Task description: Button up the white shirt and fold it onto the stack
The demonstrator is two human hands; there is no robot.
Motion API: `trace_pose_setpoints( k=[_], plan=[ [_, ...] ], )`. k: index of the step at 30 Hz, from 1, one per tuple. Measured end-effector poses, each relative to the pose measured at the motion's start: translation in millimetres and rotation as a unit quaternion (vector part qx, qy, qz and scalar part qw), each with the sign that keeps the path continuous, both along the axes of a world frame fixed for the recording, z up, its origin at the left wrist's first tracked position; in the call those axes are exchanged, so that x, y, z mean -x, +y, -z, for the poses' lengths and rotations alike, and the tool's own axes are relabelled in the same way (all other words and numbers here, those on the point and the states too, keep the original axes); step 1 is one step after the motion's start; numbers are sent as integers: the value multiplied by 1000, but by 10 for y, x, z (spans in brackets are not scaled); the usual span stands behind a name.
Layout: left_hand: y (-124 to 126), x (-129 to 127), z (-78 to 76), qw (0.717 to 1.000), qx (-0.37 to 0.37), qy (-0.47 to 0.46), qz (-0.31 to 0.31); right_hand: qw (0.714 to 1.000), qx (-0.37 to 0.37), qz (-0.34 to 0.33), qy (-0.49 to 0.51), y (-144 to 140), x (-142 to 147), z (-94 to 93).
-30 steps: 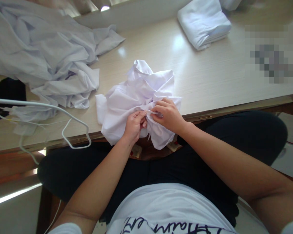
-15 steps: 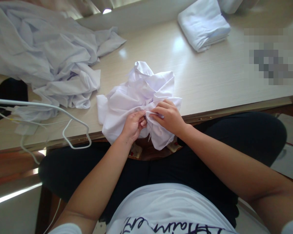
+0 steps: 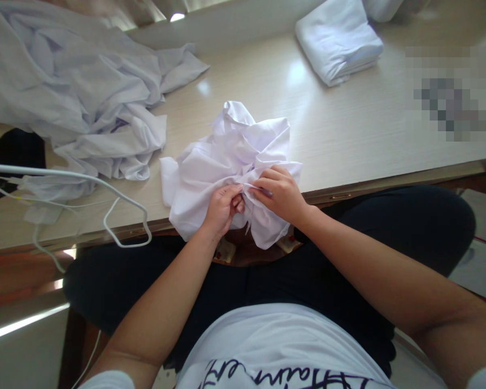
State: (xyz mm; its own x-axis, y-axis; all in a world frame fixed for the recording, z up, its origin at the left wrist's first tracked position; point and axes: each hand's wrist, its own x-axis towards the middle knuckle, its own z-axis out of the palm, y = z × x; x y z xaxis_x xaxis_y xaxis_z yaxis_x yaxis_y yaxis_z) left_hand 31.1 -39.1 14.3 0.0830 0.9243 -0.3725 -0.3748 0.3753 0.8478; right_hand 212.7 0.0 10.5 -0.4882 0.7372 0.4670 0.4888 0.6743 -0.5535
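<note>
**Operator A:** Currently, what does each hand hold?

**Operator B:** Both of my hands are closed on the crumpled white garment (image 3: 230, 162). My left hand (image 3: 222, 208) pinches a fold of its cloth between thumb and fingers. My right hand (image 3: 279, 192) pinches the adjoining fold, thumb against forefinger. The two hands are just beside each other, fingertips nearly touching.

**Operator A:** State the position of the garment.

**Operator B:** It lies bunched at the near edge of the pale table (image 3: 348, 129), directly in front of me. Its lower part hangs over that edge toward my lap. Its upper part is heaped on the tabletop.

**Operator A:** List the surrounding items.

**Operator B:** Item one: a large loose pile of white fabric (image 3: 73, 92) occupies the far left of the table, close to the garment; I cannot tell whether they touch. Item two: a folded white stack (image 3: 338, 40) rests at the far right, well apart from my hands. Item three: a white hanger (image 3: 125, 216) projects past the near edge on my left, with thin white cords running beside it. Item four: a dark object (image 3: 18, 151) sits at the left, partly under the loose pile. What it is cannot be determined.
</note>
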Motion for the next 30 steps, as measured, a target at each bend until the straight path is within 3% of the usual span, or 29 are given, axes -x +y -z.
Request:
trace_pose_setpoints(
  k=[9, 30],
  plan=[
    [-51, -30, 60, 996, -63, 58, -2, 998, 50, -7, 48, 28, -10, -18],
    [-62, -82, 113, 988, -86, 128, -17, 995, 76, -47, 44, 107, -58, -39]
  ],
)
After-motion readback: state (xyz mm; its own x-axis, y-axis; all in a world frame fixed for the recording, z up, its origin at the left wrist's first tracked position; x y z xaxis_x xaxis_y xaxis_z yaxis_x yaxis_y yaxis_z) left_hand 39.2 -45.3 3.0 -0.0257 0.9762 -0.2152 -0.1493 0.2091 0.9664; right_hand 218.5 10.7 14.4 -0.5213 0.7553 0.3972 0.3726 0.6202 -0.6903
